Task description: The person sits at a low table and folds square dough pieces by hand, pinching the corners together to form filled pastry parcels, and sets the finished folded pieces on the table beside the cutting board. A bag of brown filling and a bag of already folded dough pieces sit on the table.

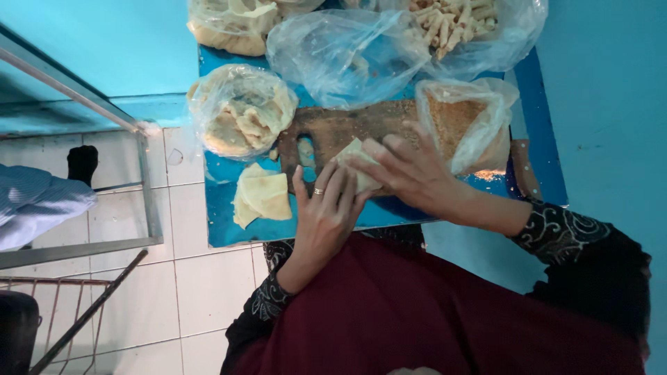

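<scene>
1. Your left hand (325, 212) lies on the near edge of the blue counter (219, 232), a ring on one finger, its fingers spread and resting against a pale folded pastry wrapper (358, 167).
2. Your right hand (410, 170) covers the same wrapper from the other side, fingertips curled over it. Together the two hands make a grip pressed on the wrapper from both sides.
3. The wrapper sits on a worn wooden cutting board (347, 128) near the middle of the counter, just in front of you.
4. Left of your hands, a small stack of flat pastry sheets (262, 198) lies on the bare counter, close to your left hand but apart from it.
5. Behind that stack stands a clear plastic bag of pale dough sheets (240, 114).
6. Just beyond your right hand, an open bag of golden breadcrumbs (462, 121) touches the board's far end.
7. Farther back lie a crumpled empty-looking plastic bag (347, 55) and a bag of small rolled snacks (455, 24).
8. Your sleeves are dark with a white swirl pattern, above a maroon garment.
</scene>
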